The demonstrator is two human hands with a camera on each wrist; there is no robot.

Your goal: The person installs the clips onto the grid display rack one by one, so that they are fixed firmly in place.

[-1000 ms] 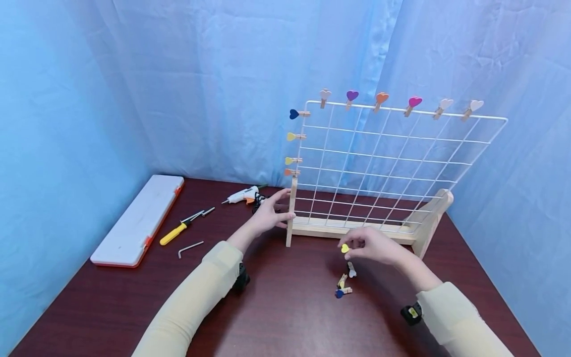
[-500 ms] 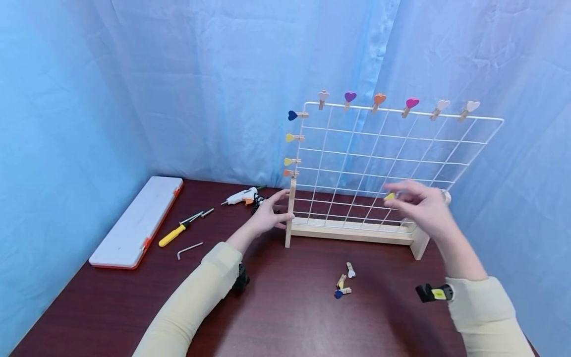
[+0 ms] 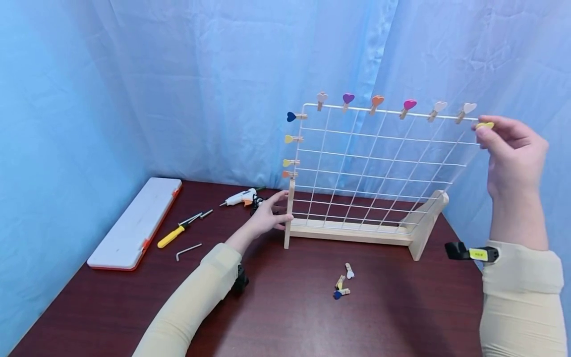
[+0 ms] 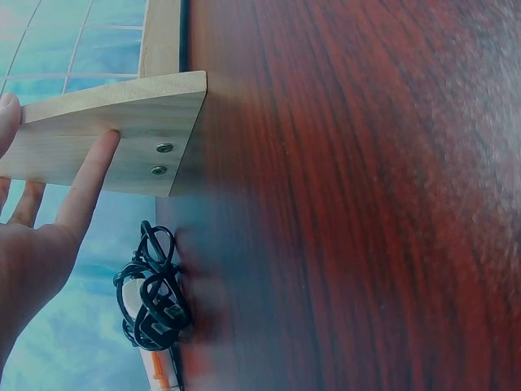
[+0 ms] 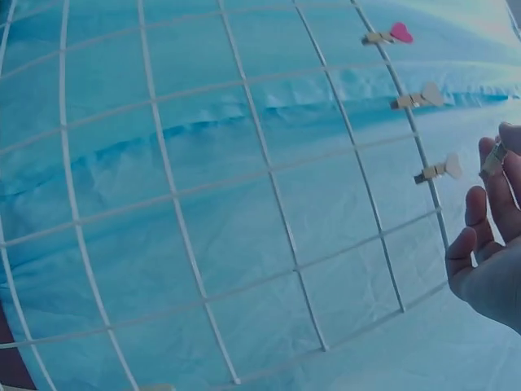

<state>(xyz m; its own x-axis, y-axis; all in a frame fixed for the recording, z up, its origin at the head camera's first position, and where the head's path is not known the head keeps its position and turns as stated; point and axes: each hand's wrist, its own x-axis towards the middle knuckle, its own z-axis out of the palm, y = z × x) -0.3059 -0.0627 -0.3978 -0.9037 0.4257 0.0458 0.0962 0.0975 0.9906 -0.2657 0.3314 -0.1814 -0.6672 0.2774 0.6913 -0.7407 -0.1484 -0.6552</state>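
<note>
My right hand (image 3: 517, 153) pinches a yellow heart clothespin (image 3: 485, 125) at the upper right corner of the white wire grid (image 3: 367, 162). In the right wrist view its small wooden clip (image 5: 494, 160) shows between thumb and finger, beside the grid's top bar. My left hand (image 3: 266, 216) holds the left side panel (image 4: 77, 138) of the wooden stand, with one finger straight against its outer face and others at its edges. Several heart clothespins line the grid's top, among them a magenta one (image 3: 410, 104); several more run down its left side, a dark blue one (image 3: 291, 117) highest.
Three loose clothespins, white (image 3: 350, 271), yellow (image 3: 340, 283) and blue (image 3: 341, 294), lie on the table before the stand. At left are a white case (image 3: 136, 223), a yellow-handled screwdriver (image 3: 171, 237), a hex key (image 3: 188, 251) and a glue gun (image 3: 241, 197) with coiled black cord (image 4: 155, 293).
My right hand has carried the yellow clothespin from just above the loose ones up and right to the grid's top right corner. The left hand has kept its place on the panel.
</note>
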